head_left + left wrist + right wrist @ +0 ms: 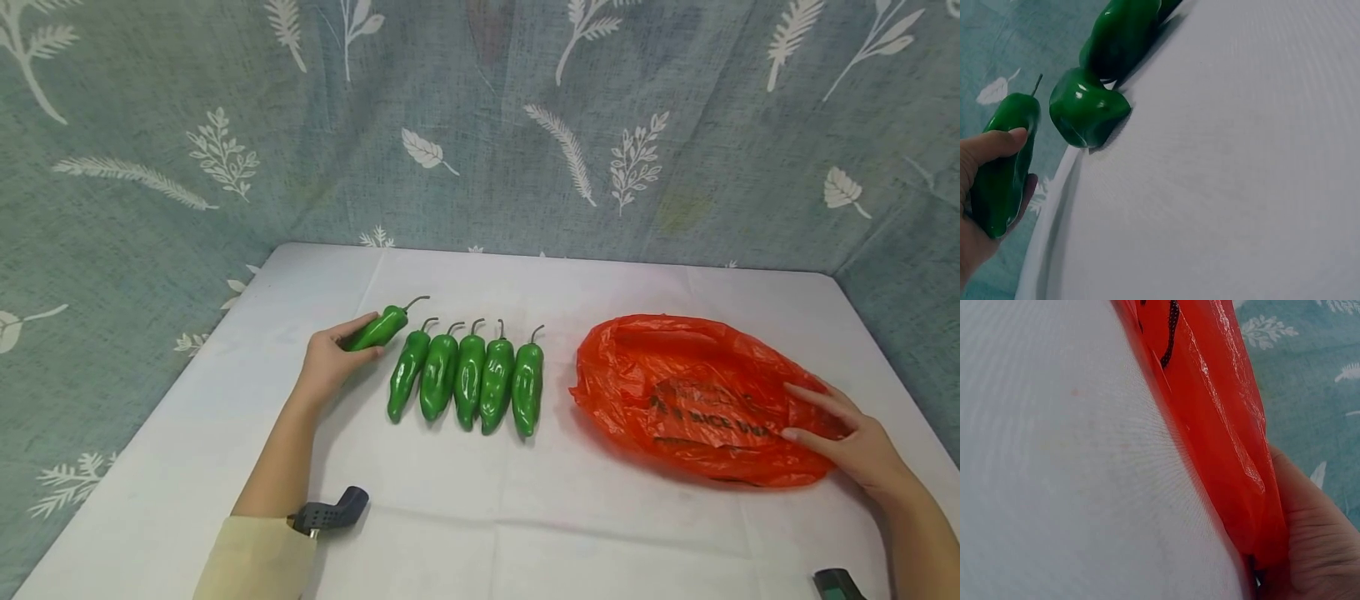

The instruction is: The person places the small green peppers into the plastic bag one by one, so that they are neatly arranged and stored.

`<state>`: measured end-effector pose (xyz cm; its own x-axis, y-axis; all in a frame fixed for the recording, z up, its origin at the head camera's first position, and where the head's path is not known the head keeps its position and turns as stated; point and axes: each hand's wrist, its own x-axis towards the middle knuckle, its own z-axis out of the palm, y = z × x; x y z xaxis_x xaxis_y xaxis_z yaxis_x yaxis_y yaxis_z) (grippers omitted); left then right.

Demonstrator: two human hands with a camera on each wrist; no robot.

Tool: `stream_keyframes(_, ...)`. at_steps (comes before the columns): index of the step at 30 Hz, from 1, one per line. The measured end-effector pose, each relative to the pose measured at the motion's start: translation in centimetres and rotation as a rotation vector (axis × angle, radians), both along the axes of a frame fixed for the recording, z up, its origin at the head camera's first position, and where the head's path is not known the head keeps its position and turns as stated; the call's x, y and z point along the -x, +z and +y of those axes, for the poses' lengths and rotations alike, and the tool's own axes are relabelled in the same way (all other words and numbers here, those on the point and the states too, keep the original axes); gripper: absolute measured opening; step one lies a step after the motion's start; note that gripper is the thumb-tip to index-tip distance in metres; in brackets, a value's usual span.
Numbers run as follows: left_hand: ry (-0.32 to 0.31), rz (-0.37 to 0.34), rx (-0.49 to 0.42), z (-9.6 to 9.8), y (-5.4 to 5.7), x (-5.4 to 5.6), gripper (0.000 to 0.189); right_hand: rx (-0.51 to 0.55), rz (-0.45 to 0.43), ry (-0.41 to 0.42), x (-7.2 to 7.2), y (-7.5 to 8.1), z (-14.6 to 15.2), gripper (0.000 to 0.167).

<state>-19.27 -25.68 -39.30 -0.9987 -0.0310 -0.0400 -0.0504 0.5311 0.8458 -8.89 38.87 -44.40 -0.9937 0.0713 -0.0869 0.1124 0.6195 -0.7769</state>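
Note:
My left hand (335, 357) holds a green chili pepper (378, 328) between thumb and fingers, its thin stem pointing up and right. In the left wrist view the thumb lies across that pepper (1002, 165). Just right of this hand, several more green peppers (470, 379) lie side by side in a row, stems toward the back. At the right, a red plastic bag (705, 408) with dark printing lies on its side, its mouth facing left. My right hand (862, 433) grips the bag's right end; in the right wrist view the red film (1235, 506) hides most of the fingers.
A white cloth (525, 517) covers the table. Behind it and at both sides hangs a blue-green curtain (480, 142) with white leaf prints. A dark wrist device (330, 510) sits on the left forearm, and part of another (837, 583) shows at the lower right.

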Motion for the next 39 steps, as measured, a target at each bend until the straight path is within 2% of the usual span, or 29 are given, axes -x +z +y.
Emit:
stream_keyframes(8,-0.043,0.018,-0.032,1.2,1.0,0.5,0.058,0.003,0.001,-0.001,0.0,0.0,0.0,0.071)
stream_keyframes(18,-0.097,0.042,0.0,2.9,2.2,1.0,0.057,0.009,-0.005,0.011,0.0,0.1,0.0,0.07)
stream_keyframes(30,-0.176,0.058,-0.033,5.4,4.0,1.2,0.058,0.024,-0.028,0.025,-0.1,0.4,0.1,0.07)
stream_keyframes(39,-0.229,0.076,-0.044,7.8,4.2,1.7,0.055,-0.004,-0.021,-0.003,-0.1,0.2,-0.1,0.071)
